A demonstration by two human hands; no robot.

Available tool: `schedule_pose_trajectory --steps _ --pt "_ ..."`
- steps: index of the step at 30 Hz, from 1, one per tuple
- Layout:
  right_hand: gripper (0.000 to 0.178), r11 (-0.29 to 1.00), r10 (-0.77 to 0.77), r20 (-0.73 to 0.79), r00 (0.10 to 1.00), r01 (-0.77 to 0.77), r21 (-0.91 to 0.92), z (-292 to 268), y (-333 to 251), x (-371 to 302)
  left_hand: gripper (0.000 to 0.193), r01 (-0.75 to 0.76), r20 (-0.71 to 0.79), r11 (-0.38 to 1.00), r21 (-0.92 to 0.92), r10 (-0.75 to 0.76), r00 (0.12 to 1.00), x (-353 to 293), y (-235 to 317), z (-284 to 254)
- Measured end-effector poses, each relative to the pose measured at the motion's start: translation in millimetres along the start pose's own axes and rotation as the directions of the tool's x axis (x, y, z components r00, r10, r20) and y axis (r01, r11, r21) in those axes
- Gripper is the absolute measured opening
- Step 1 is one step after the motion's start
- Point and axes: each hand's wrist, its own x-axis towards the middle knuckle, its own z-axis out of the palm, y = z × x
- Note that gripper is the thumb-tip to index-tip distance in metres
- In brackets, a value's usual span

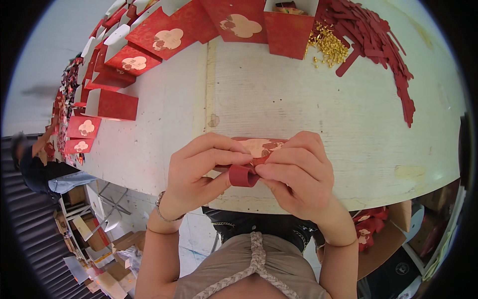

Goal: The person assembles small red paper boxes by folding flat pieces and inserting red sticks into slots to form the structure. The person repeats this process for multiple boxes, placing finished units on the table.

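Note:
Close to the table's near edge, a red paper box point(259, 146) with a pale flower-shaped label lies between my hands. A dark red strip point(240, 176), bent round into a loop, sits at the box's near side. My left hand point(201, 167) is closed, with its thumb against the loop and its fingers over the box's left part. My right hand point(301, 172) pinches close to the strip's right end, its other fingers resting over the box. The exact place where strip meets box is partly hidden by my fingertips.
Finished-looking red boxes point(167, 40) line the table's far left. A taller open red box point(289, 32) stands beside a heap of gold fasteners point(326, 45). Dark red strips point(368, 30) are piled at the far right. Another person point(37, 159) works at the left.

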Motion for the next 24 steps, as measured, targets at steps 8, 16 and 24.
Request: schedule_pose_trajectory --steps 8,16,24 --pt "0.026 0.913 0.254 0.179 0.951 -0.296 0.279 1.1 -8.4 -0.8 0.019 -0.119 0.011 0.986 0.115 0.118 0.993 -2.5 -6.4 0.0" --pt "0.025 0.838 0.445 0.233 0.865 -0.494 0.232 -7.2 -22.3 7.2 0.021 -0.186 0.035 0.968 0.171 0.182 0.983 -6.9 -2.3 0.3" --pt "0.025 0.857 0.472 0.125 0.873 -0.487 0.168 4.3 -34.7 -4.1 0.018 -0.330 -0.041 0.853 0.404 0.377 0.925 -25.4 -5.4 11.3"
